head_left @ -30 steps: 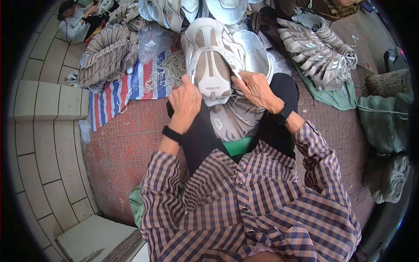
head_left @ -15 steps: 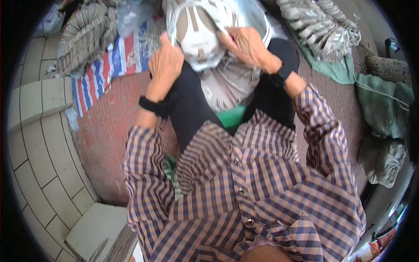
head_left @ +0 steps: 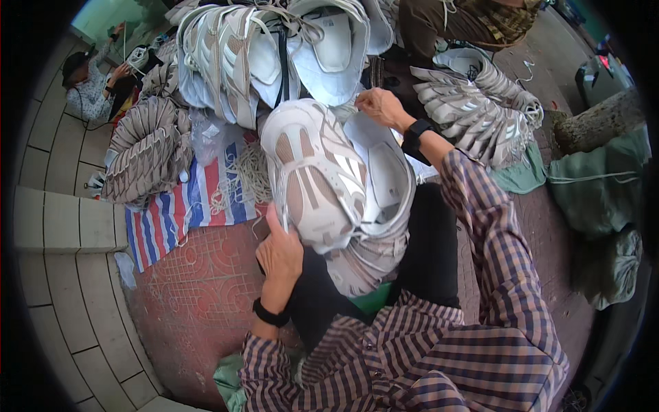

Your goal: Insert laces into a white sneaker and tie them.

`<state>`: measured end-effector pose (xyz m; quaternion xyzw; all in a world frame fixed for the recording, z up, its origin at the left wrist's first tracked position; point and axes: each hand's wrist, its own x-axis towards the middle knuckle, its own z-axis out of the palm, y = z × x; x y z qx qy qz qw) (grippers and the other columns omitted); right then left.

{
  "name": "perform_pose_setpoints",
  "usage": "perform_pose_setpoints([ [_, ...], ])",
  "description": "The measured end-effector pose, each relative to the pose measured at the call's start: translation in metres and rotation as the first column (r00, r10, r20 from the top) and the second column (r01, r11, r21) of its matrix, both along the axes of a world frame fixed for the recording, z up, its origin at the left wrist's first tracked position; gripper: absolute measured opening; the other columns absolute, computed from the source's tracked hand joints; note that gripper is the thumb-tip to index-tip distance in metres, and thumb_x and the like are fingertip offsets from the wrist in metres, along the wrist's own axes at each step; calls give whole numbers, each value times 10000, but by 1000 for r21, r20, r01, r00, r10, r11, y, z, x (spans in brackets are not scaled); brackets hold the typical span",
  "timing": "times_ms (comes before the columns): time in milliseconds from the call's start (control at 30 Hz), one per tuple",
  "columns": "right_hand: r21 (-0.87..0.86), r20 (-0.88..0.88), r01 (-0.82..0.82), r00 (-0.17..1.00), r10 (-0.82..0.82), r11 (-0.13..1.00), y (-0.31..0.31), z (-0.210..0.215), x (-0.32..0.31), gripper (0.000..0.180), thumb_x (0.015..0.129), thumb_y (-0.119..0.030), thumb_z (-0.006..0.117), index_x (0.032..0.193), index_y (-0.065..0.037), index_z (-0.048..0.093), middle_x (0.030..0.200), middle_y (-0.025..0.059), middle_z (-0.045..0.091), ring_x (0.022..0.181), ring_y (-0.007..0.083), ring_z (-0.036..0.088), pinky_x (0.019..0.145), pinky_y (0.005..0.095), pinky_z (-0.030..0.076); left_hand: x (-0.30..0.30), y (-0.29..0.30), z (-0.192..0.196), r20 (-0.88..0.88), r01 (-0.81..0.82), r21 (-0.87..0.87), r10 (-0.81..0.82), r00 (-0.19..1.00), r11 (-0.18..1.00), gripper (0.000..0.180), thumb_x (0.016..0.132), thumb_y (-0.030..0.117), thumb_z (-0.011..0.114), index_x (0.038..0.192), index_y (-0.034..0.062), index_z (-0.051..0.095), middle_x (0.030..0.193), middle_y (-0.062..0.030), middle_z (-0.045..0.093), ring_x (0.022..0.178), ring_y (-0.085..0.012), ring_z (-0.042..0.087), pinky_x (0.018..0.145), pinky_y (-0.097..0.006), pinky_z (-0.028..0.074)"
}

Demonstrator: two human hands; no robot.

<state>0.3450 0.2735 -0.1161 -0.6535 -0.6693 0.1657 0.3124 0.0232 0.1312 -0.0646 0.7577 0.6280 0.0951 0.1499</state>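
A white and beige shoe upper (head_left: 312, 172) lies over my lap, its toe end toward me and its mesh panels facing up. My left hand (head_left: 280, 257) is closed on its near left edge, thumb pointing up along the side. Beyond its right side my right hand (head_left: 384, 108) is closed with fingertips pinched together; what they hold is too small to make out. An opened upper with a pale lining (head_left: 388, 178) lies against the right side of the first. More stacked uppers (head_left: 364, 268) rest between my knees, above a green patch (head_left: 374, 300).
A big pile of uppers (head_left: 223, 58) stands ahead. White laces (head_left: 244, 178) lie on a striped sheet (head_left: 182, 213). Fanned rows of uppers lie left (head_left: 147, 151) and right (head_left: 473, 113). Two other people sit nearby, far left (head_left: 89, 86) and ahead right (head_left: 473, 24). Green sacks (head_left: 594, 172) stand right.
My view has tilted up, showing the pile ahead. My right hand has left the upper's near right side and reached farther forward. My left hand stays at the left edge.
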Motion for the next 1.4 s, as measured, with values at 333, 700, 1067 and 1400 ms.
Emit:
perform_pose_setpoints([
  [333,92,117,-34,993,23,995,63,-101,29,321,705,-143,550,1009,-42,538,885,218,589,828,428,533,730,436,438,11,0,2,74,29,-23,-27,997,999,602,801,104,507,1325,37,217,642,-248,572,621,-419,565,583,-497,405],
  [700,137,-495,157,866,-69,978,-43,61,-1,205,841,-199,455,840,-6,522,679,154,547,660,277,559,604,333,428,15,1,38,106,84,40,-88,990,996,635,760,92,560,1317,25,262,979,-247,551,880,-397,543,741,-455,427],
  [1067,371,-926,2,69,370,929,-238,267,13,203,873,-250,507,857,-49,475,571,-28,403,402,49,351,358,181,271,115,-4,111,442,700,434,-811,383,567,417,734,20,569,1140,11,476,1013,-176,531,984,-327,506,837,-399,398],
  [1400,674,-726,23,209,655,739,-349,348,66,193,937,-156,387,1017,-4,475,618,-40,338,514,53,311,451,161,283,118,-38,142,709,819,137,-633,312,557,167,863,81,472,987,41,577,733,-91,569,674,-149,577,612,-259,451],
])
